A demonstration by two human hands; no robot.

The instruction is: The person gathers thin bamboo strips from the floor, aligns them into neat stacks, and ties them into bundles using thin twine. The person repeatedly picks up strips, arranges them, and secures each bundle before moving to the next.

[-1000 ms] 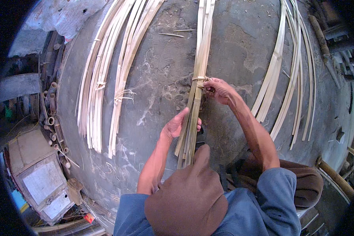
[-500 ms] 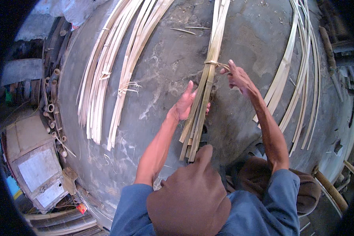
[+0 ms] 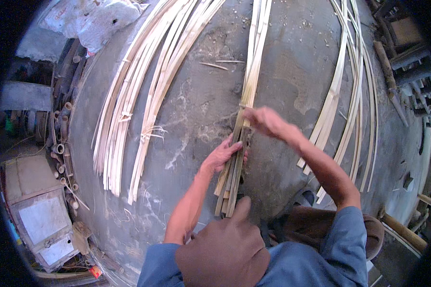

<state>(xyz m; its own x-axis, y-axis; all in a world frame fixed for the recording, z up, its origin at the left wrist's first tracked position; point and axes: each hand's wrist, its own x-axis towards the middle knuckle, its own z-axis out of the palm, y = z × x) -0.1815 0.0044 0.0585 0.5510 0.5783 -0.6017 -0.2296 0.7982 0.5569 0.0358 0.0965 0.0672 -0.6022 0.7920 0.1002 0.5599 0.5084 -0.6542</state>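
A bundle of long, flat bamboo strips (image 3: 250, 86) runs from the far edge of the floor toward me, its near ends beside my brown head covering. My left hand (image 3: 226, 154) is wrapped round the bundle near those ends, thumb lying across the top. A thin binding strip (image 3: 243, 105) circles the bundle farther up. Just to the right of this binding, my right hand (image 3: 268, 123) is closed, its fingers curled at the strip's loose end. Motion smears that hand slightly, and the strip's end is mostly hidden in it.
Two tied bundles of pale bamboo strips (image 3: 151, 105) lie on the left of the grey floor (image 3: 191, 119). More loose strips (image 3: 347, 91) lie at the right. Two short slivers (image 3: 213, 65) rest beyond the bundle. Bamboo poles (image 3: 57, 148) and a worn cabinet (image 3: 38, 215) stand along the left.
My left thumb has come down over the bundle. My right hand has moved closer to the binding and its fingers have curled in. The bundle sits lower in view.
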